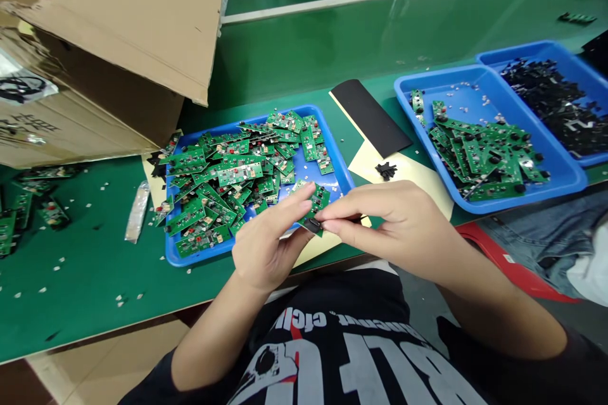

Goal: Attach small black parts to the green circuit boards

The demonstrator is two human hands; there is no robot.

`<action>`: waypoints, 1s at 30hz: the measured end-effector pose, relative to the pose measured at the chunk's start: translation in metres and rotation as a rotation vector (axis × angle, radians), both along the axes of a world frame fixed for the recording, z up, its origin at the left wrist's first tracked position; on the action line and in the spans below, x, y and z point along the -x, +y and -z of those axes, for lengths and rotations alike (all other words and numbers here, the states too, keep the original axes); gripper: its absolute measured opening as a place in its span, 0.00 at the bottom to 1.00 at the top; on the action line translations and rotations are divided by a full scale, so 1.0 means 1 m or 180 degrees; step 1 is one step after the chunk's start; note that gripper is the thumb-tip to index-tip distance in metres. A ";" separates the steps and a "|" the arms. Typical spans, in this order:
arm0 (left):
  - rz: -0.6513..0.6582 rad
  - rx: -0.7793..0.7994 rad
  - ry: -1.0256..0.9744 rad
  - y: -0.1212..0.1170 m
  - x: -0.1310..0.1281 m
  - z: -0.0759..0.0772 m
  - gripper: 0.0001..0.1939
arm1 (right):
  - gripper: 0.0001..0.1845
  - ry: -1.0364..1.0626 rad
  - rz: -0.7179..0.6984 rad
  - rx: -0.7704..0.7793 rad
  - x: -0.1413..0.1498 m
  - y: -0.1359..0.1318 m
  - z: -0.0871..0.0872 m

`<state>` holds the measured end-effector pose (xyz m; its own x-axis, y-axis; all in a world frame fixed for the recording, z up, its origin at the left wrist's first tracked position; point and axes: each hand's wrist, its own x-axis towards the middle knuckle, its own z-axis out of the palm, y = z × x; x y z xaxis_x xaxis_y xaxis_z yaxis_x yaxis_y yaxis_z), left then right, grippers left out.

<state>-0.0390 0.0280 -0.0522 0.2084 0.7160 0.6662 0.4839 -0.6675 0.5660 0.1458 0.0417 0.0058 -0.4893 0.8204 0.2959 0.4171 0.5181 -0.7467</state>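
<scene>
My left hand (273,243) grips a small green circuit board (319,199) between thumb and fingers, held tilted over the front right corner of a blue tray (338,168). The fingertips of my right hand (375,215) are pinched at the board's lower end, on a small black piece (312,224); its exact kind is hard to make out. Many similar circuit boards (240,174) lie heaped in that tray. Just beyond my right hand, a little pile of black strips (386,170) rests on yellowish backing paper (418,180).
A black sheet (370,117) lies behind the paper. On the right, a blue tray (565,183) holds more boards, beside another tray with black parts (551,101). An open cardboard box (95,101) stands at left. Loose boards (52,210) and a clear packet (137,212) lie nearby.
</scene>
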 end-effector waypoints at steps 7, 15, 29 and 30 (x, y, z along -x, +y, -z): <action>0.0259 0.0370 -0.0127 -0.004 -0.007 -0.002 0.31 | 0.04 0.0092 0.0308 -0.0501 0.007 -0.001 0.006; 0.0210 0.0951 -0.0392 -0.013 -0.017 -0.018 0.24 | 0.11 -0.0609 0.0689 -0.1722 0.012 -0.004 0.017; -0.0295 0.0830 0.0063 -0.005 -0.024 -0.027 0.13 | 0.18 -0.1074 0.0783 -0.1701 0.016 -0.008 0.007; -0.0223 0.0870 0.0021 -0.004 -0.023 -0.027 0.13 | 0.18 -0.1094 0.0763 -0.1647 0.016 -0.008 0.006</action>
<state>-0.0157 0.0236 -0.0252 0.1559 0.8818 0.4452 0.5277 -0.4553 0.7171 0.1301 0.0339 0.0001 -0.4479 0.7122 0.5404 0.7353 0.6373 -0.2304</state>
